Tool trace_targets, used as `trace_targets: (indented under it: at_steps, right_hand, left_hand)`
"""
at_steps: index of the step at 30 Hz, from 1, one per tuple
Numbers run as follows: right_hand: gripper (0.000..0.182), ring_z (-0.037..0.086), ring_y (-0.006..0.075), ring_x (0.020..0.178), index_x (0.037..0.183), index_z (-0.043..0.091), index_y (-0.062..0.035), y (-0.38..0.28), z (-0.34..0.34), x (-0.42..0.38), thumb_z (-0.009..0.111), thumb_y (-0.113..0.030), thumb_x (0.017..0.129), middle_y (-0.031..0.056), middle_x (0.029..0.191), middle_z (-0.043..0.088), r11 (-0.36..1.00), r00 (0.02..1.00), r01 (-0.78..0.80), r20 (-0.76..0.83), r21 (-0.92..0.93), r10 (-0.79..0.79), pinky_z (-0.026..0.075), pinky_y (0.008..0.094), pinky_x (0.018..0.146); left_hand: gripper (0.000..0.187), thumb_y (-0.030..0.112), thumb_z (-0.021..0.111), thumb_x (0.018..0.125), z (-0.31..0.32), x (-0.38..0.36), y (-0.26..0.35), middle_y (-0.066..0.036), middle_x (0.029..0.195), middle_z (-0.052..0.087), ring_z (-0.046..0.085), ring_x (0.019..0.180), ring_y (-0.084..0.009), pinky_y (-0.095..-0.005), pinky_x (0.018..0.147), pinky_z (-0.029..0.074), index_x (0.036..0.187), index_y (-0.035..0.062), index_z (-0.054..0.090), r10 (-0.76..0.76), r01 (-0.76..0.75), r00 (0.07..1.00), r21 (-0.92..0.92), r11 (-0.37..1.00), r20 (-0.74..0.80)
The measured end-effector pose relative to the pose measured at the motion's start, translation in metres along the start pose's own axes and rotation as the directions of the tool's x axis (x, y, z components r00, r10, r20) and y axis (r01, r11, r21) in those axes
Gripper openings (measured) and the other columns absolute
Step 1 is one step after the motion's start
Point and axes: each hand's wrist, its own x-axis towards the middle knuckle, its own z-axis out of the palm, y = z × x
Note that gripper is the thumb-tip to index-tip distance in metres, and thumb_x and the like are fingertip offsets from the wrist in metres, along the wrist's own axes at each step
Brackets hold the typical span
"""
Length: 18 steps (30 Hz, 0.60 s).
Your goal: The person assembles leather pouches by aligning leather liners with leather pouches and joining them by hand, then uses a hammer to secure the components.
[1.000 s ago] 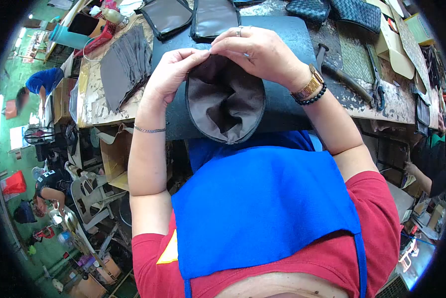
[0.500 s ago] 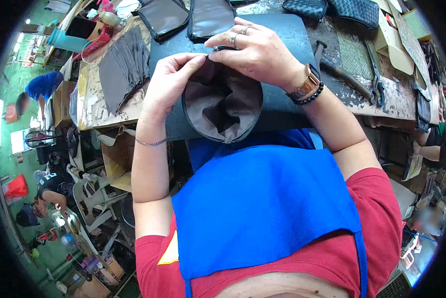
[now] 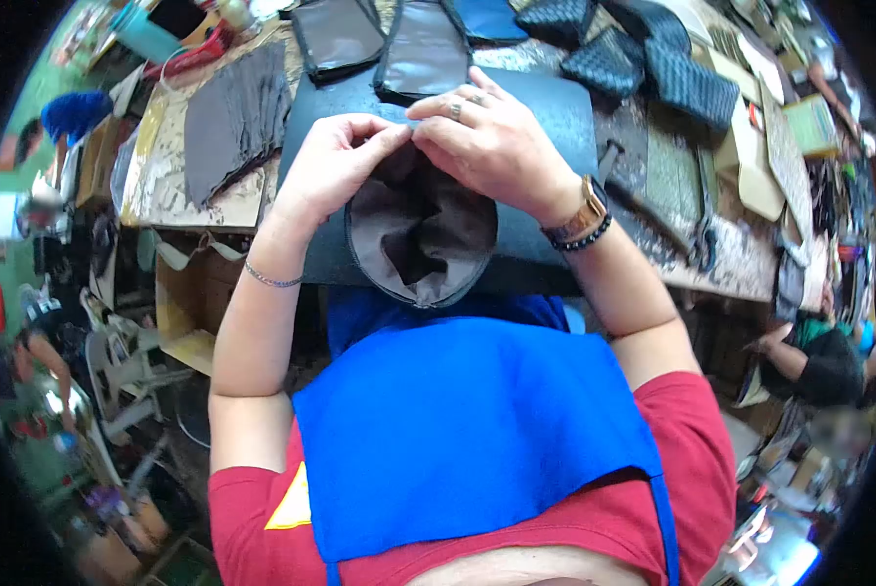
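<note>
A dark pouch [image 3: 462, 230] with a greyish-brown fabric lining stands with its round mouth facing me. My left hand [image 3: 335, 166] pinches the far rim of it between thumb and forefinger. Right beside that pinch, my right hand [image 3: 497, 146] has thumb and fingers closed at the same stretch of rim, their tips nearly touching the left ones. The edge between my fingertips is mostly hidden. Beneath the pouch lies a dark flat board [image 3: 545, 98] on the worktable.
Stacked dark fabric pieces [image 3: 233, 122] lie at the left. Flat dark pouches [image 3: 428, 49] lie beyond the board, with woven black pouches [image 3: 692, 83] at far right. A hammer [image 3: 648, 210] rests on the table's right side. Other people [image 3: 809, 361] are at the edges.
The view has shifted, showing more of the far table. Both hands stay at the pouch's rim; a dark bit seen under my right fingers earlier no longer shows.
</note>
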Motion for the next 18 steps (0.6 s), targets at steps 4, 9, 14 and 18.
trace_targets:
  at_steps: [4, 9, 14, 18]
  right_hand:
    - [0.012, 0.066, 0.0239, 0.096, 0.094, 0.061, -0.0083, -0.004, -0.001, 0.005, 0.066, -0.016, 0.086, 0.0039, 0.105, 0.067, 0.999, 0.997, -0.037, 0.064, -0.023, 0.038, 0.047, 0.0551, 0.099]
    - [0.013, 0.066, 0.0245, 0.095, 0.094, 0.06, -0.0064, -0.01, -0.005, 0.007, 0.064, -0.016, 0.086, 0.0055, 0.103, 0.065, 0.995, 0.993, -0.007, 0.116, -0.098, 0.019, 0.047, 0.0549, 0.099]
    - [0.013, 0.065, 0.0245, 0.094, 0.094, 0.06, -0.006, -0.01, -0.004, 0.004, 0.063, -0.016, 0.087, 0.0064, 0.102, 0.064, 0.997, 0.994, -0.045, 0.1, -0.057, 0.051, 0.048, 0.0534, 0.096]
    - [0.013, 0.064, 0.0244, 0.093, 0.094, 0.061, -0.0056, -0.01, -0.006, 0.004, 0.063, -0.016, 0.087, 0.0064, 0.102, 0.064, 0.993, 0.99, -0.091, 0.106, -0.074, 0.098, 0.048, 0.0539, 0.095]
  left_hand:
    - [0.023, 0.021, 0.063, 0.098, 0.007, 0.0, 0.002, 0.003, 0.086, 0.067, 0.056, 0.08, -0.0035, -0.0222, 0.074, 0.048, 0.096, -0.0002, 0.07, 0.058, -0.052, 0.997, 0.102, 0.993, -0.059]
    - [0.024, 0.021, 0.062, 0.098, 0.013, -0.007, 0.011, 0.001, 0.082, 0.065, 0.053, 0.077, -0.0045, -0.0242, 0.069, 0.047, 0.094, -0.0012, 0.067, 0.143, -0.104, 0.984, 0.31, 0.945, -0.106]
    - [0.02, 0.018, 0.065, 0.095, 0.015, -0.014, 0.017, -0.003, 0.082, 0.067, 0.057, 0.074, -0.0056, -0.0248, 0.068, 0.05, 0.101, -0.0009, 0.069, 0.19, -0.146, 0.977, 0.339, 0.929, -0.099]
    - [0.023, 0.011, 0.069, 0.091, 0.011, -0.023, 0.022, -0.008, 0.086, 0.07, 0.063, 0.075, -0.0087, -0.0261, 0.071, 0.053, 0.11, 0.0003, 0.069, 0.237, -0.193, 0.969, 0.394, 0.899, -0.065]
